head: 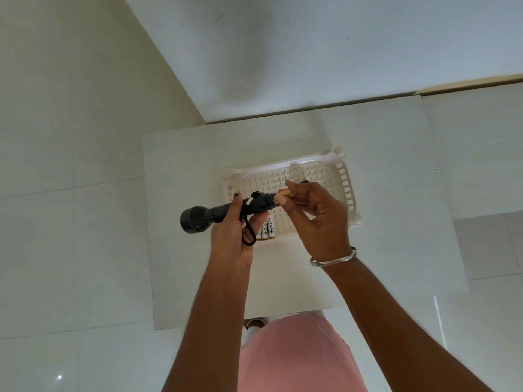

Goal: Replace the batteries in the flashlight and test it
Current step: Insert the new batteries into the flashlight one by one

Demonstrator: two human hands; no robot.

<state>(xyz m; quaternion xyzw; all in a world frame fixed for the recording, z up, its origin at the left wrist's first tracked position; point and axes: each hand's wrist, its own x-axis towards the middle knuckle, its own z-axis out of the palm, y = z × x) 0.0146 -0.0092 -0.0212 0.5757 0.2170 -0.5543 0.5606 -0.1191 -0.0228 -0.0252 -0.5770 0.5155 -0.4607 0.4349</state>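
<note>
The left hand [232, 236] grips the black flashlight [220, 212] around its barrel, held level above the white tray [343, 176], lens end pointing left. The right hand [314, 219] pinches a battery [280, 200] at the flashlight's open rear end. Three more batteries [266, 229] lie in the tray's near-left corner, on the table [184, 165]

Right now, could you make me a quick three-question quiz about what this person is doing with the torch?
1. True or false: the left hand holds the black flashlight.
2. Where do the spare batteries lie? A) on the floor B) in the white basket C) in a pocket
3. Fill in: the right hand works at the flashlight's ____ end.

Key: 1 true. 2 B. 3 tail, the open end away from the lens head.
</note>
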